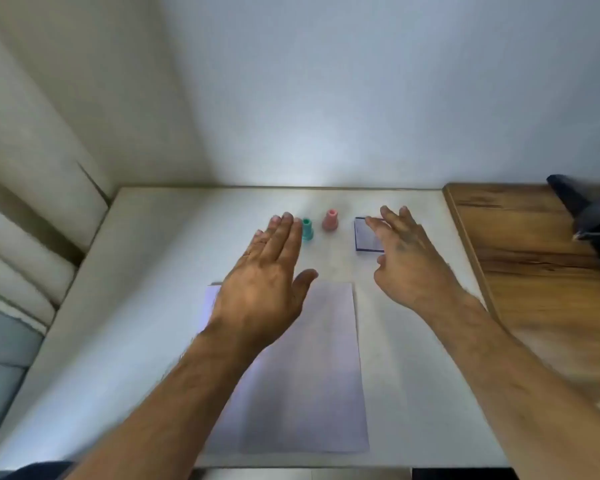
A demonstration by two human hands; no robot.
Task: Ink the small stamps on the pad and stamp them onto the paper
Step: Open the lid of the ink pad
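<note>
Your green stamp (307, 229) and pink stamp (330, 220) stand upright at the far side of the white surface (125, 306), the ink pad (367, 237) just right of them, the paper (312, 375) nearer you. Your left hand (262, 282) hovers flat beside the green stamp, fingers together, empty. Your right hand (407, 258) hangs over the pad, fingers apart.

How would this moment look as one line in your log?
left hand open, by green stamp | right hand open, over ink pad | pink stamp untouched | paper blank
</note>
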